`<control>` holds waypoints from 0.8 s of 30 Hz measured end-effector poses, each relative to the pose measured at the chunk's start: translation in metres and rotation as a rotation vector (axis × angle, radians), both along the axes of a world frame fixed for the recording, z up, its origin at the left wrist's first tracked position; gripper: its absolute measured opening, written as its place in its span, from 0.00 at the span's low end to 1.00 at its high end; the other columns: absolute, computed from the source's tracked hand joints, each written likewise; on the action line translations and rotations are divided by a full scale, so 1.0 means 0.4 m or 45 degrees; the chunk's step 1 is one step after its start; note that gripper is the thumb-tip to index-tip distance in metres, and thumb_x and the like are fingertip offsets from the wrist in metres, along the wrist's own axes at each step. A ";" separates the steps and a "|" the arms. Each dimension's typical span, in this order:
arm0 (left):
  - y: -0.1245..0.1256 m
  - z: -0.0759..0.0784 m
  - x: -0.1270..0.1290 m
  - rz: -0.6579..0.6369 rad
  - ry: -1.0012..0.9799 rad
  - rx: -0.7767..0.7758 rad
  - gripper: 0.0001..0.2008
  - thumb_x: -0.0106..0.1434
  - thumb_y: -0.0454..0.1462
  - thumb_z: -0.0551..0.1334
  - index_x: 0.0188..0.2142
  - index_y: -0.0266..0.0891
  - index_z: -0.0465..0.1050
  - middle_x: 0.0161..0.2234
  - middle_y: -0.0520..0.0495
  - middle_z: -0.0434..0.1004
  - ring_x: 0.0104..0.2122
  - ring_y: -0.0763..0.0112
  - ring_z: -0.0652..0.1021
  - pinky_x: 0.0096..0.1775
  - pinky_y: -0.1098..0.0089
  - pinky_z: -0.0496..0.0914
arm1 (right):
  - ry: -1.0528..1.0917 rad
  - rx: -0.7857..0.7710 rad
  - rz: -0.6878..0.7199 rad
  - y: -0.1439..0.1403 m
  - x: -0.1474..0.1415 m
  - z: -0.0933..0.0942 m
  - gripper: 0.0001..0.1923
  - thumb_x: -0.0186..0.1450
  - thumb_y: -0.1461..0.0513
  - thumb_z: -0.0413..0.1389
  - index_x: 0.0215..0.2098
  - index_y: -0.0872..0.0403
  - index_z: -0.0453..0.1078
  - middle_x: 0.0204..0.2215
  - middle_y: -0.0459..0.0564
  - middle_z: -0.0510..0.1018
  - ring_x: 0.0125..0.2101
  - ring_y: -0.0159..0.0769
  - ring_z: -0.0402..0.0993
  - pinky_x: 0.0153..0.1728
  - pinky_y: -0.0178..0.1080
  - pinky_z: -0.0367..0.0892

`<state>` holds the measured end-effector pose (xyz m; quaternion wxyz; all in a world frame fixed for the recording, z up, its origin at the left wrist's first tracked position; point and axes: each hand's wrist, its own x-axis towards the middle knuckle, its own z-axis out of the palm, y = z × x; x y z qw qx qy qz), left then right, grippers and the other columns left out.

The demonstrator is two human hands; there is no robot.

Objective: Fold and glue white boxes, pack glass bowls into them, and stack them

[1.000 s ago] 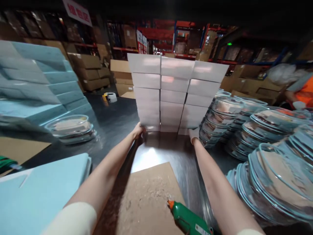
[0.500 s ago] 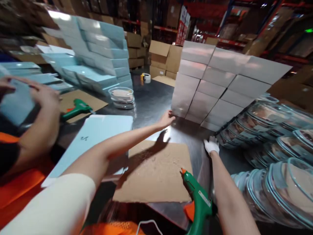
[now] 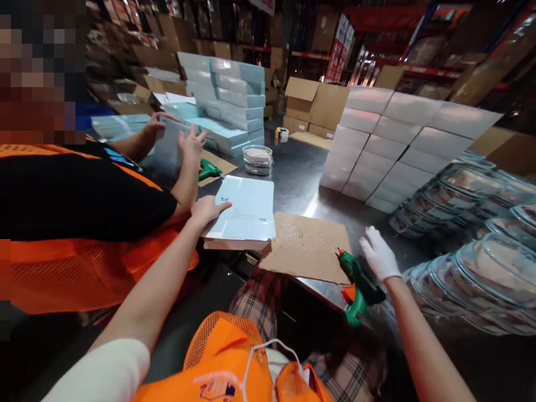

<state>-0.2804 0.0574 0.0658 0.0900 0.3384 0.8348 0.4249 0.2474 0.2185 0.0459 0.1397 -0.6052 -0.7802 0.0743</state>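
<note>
Resting on the near-left corner of a pale blue flat box [image 3: 247, 209], the left hand [image 3: 208, 209] lies with fingers spread flat over the lid — its grip is wide and closes on nothing. That box tops a short pile at the front edge of the steel worktop [image 3: 299, 181], and a small dark scribble near the hand is too small to read. The right hand [image 3: 379, 257], in a white glove, hovers just beside a green glue gun [image 3: 358, 285] with an orange nozzle; fingers loosely spread, grip wide, and whether it touches the gun cannot be told. The gun's tip lies at the edge of a brown cardboard sheet [image 3: 307, 245], which sits just right of the blue box.

Behind stands a stack of white boxes [image 3: 393, 145], and to the right leaning rows of clear lidded dishes [image 3: 469, 223]. A small pile of the same dishes [image 3: 257, 160] sits mid-worktop, with a tape roll [image 3: 283, 134] beyond. At left a co-worker in an orange vest [image 3: 84, 251] holds a blue box in both hands, a second green glue gun [image 3: 208, 169] beside them. The red signs on the shelving are too blurred to read.
</note>
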 end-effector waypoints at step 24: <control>-0.403 -0.109 0.247 -1.217 -0.012 0.086 0.20 0.76 0.44 0.58 0.63 0.48 0.78 0.47 0.41 0.87 0.45 0.58 0.84 0.48 0.63 0.78 | 0.922 -1.248 0.837 -0.517 -0.281 0.080 0.29 0.69 0.38 0.57 0.53 0.49 0.83 0.42 0.54 0.87 0.49 0.54 0.84 0.54 0.49 0.78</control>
